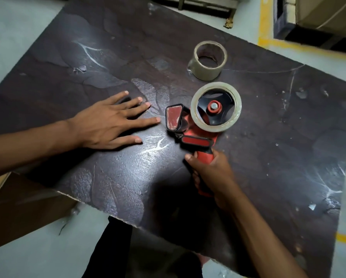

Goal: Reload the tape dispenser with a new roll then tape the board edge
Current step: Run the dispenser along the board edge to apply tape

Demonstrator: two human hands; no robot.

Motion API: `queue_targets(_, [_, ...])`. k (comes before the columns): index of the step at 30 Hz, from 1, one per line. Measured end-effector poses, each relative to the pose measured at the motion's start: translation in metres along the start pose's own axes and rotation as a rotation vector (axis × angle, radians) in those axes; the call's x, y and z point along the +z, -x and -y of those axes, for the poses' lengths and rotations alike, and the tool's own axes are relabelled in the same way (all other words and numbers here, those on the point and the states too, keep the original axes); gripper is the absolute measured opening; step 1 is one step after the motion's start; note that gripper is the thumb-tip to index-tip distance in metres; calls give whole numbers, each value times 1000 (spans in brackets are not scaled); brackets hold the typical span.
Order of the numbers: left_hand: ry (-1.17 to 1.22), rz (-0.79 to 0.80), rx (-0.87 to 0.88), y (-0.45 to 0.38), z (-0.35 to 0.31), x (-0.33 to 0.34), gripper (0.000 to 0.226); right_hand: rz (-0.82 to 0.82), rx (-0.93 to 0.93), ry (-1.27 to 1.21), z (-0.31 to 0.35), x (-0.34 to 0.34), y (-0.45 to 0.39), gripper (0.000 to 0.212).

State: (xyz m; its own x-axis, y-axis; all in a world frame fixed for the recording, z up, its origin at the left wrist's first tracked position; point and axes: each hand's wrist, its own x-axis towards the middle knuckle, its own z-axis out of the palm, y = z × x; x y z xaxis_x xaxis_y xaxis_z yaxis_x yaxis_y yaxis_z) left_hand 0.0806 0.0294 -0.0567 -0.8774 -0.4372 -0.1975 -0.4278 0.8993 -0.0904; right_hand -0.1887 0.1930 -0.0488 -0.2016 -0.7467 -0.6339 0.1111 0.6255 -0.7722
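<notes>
A red and black tape dispenser (pixel 190 125) lies on its side on the dark board (pixel 87 57), with a clear tape roll (pixel 215 106) seated on its black hub. My right hand (pixel 210 173) grips the dispenser's red handle. Flat on the board just left of the dispenser rests my left hand (pixel 108 123), fingers spread and holding nothing. A nearly used-up tape core (pixel 209 60) stands on the board behind the dispenser.
The board's near edge (pixel 71 195) runs diagonally over a grey floor. A brown cardboard piece (pixel 17 197) lies under its left corner. Yellow floor lines (pixel 268 37) and stacked material sit at the far right. Dark trousers (pixel 112 247) show below the edge.
</notes>
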Motion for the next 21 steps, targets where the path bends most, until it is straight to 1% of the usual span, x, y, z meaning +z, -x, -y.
queue_targets(2, [-2,-11,-16,2,-5,-1,67,-10,9,39,-1,1,-1,24])
queue_targets(5, [28,-30,-51,2,-12,-7,65,16,-36,63,-1,0,1,20])
queue_targets(8, [54,-56,-37,-4,-18,-11,63,112,-35,-5,-3,-5,2,16])
queue_targets(10, [153,-27,8,-4,-20,-7,67,162,-36,-6,-5,-7,1,14])
queue_targets(12, [269,5,35,-3,-19,-1,71,160,-63,25,-7,-8,1,14])
queue_targets(14, [322,44,40,-3,-16,1,76,147,-99,71,-8,-7,4,16])
queue_targets(17, [336,79,58,-1,-14,1,77,108,-133,148,-6,-7,3,18])
queue_targets(21, [348,85,56,-3,-14,-6,76,84,-166,346,-14,-31,27,16])
